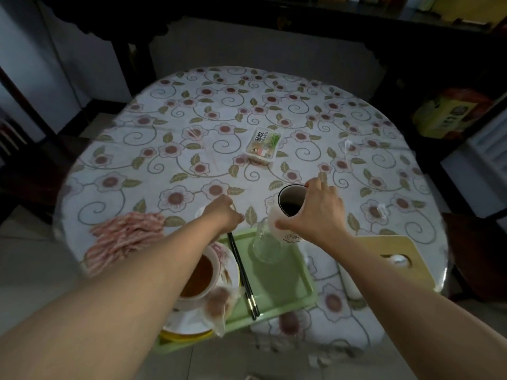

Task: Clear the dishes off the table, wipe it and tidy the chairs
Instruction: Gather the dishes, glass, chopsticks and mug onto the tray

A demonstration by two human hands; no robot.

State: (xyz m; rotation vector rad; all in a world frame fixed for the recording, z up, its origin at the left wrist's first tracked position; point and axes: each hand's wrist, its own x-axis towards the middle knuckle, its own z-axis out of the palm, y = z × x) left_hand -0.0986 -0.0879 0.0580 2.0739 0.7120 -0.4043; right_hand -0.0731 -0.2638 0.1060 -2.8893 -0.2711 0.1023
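A round table (192, 111) with a flowered cloth fills the view. My right hand (315, 212) grips a white mug (285, 229) with dark liquid, just above the far edge of a green tray (299, 281). My left hand (222, 212) holds the top end of black chopsticks (244, 278) that lie along the tray. On the tray stand a clear glass (264, 248), a bowl of brown soup (203, 275) and a plate (186, 322) with a wrapped bun (219, 300). A pink striped cloth (123, 237) lies at the left.
A small snack packet (262, 145) lies mid-table. A pale wooden chair back (395, 256) stands at the table's right front edge. Dark furniture runs behind the table, and a yellow box (444, 116) sits on shelves at the right.
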